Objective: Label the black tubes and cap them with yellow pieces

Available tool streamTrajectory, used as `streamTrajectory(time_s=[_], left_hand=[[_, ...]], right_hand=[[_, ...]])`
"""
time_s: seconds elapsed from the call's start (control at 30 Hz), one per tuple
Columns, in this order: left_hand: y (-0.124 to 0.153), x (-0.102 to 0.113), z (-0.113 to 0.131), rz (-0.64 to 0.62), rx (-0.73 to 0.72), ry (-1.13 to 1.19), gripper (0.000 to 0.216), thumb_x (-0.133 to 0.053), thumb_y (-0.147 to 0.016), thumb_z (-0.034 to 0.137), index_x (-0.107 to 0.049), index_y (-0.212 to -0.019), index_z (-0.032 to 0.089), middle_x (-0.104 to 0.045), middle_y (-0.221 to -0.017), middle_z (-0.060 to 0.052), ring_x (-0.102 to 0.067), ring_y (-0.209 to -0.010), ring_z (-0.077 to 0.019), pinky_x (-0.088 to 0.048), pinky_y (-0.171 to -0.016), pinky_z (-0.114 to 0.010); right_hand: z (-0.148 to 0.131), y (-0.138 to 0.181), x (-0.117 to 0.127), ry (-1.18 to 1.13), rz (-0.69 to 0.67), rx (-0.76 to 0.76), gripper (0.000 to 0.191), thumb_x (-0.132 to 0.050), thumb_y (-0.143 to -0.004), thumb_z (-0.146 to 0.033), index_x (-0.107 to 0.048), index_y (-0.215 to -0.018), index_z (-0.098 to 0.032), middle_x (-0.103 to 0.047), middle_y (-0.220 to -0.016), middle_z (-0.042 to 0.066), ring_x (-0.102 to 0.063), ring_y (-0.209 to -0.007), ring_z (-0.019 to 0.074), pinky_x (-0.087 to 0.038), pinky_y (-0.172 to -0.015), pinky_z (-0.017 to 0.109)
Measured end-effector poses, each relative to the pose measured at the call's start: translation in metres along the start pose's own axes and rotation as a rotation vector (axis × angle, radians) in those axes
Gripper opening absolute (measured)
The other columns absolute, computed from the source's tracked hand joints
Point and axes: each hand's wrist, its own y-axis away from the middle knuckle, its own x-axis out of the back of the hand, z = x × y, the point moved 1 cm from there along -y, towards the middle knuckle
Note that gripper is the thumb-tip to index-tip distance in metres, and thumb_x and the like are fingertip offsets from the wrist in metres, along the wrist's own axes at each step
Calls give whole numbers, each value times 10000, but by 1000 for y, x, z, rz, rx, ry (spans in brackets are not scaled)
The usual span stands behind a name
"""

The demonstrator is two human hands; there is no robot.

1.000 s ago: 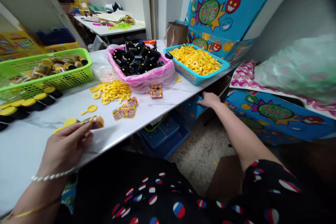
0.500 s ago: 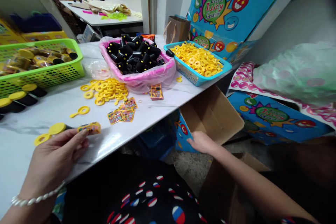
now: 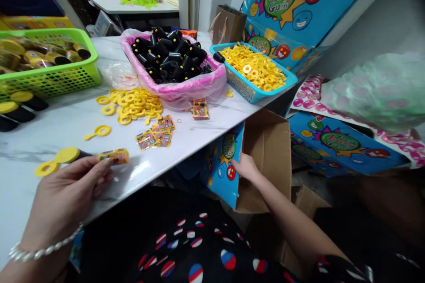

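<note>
My left hand rests on the white table, fingers pinched on a small tube with a printed yellow label and a yellow cap. A loose yellow ring lies just beside it. Below the table edge, my right hand grips the wall of an open cardboard box, blue-printed outside and brown inside, which stands tilted against the table.
On the table are a pile of yellow rings, printed stickers, a pink tub of black tubes, a blue basket of yellow rings and a green basket of finished tubes. Blue gum cartons crowd the right.
My right hand has pulled the cardboard box from under the table toward me and tipped it up. The left hand has stayed on the tube.
</note>
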Motion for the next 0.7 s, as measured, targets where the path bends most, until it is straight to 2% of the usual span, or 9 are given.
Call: streamTrajectory(time_s=[0.23, 0.33, 0.43, 0.6, 0.7], left_hand=[[11, 4, 5, -92, -57, -35, 339, -765, -708, 436, -724, -888, 152, -601, -643, 15, -444, -549, -78, -323, -461, -154], [13, 4, 9, -109, -82, -64, 323, -750, -708, 446, -723, -852, 158, -600, -638, 16, -443, -555, -84, -324, -474, -162], [14, 5, 10, -133, -81, -76, 338, -743, -692, 450, -729, -854, 154, -617, -646, 6, -453, -552, -92, -333, -478, -172], [15, 6, 6, -156, -122, -101, 329, -722, -717, 462, -734, -856, 165, -644, -674, -4, -492, -580, -108, -347, -487, -183], [16, 7, 6, -176, -164, -111, 285, -717, -726, 448, -737, -823, 181, -653, -684, -1, -518, -607, -115, -371, -518, -188]], right_hand=[[-6, 40, 11, 300, 121, 27, 280, -587, -951, -348, -628, -1171, -178, -644, -1195, 85, -640, -1039, 219, -533, -896, 418], [6, 54, 22, 356, 169, -27, 225, -544, -952, -292, -688, -1070, -165, -705, -1098, 111, -667, -1025, 239, -520, -876, 337], [26, 70, 30, 395, 210, -134, 277, -479, -969, -280, -713, -1013, -141, -721, -1069, 139, -681, -1010, 247, -522, -821, 288], [66, 90, 39, 475, 239, -335, 265, -570, -961, -356, -636, -1149, -182, -649, -1180, 90, -649, -1005, 202, -546, -862, 385], [75, 74, 32, 495, 229, -367, 330, -599, -947, -343, -591, -1233, -180, -607, -1250, 99, -633, -1044, 218, -547, -876, 418]])
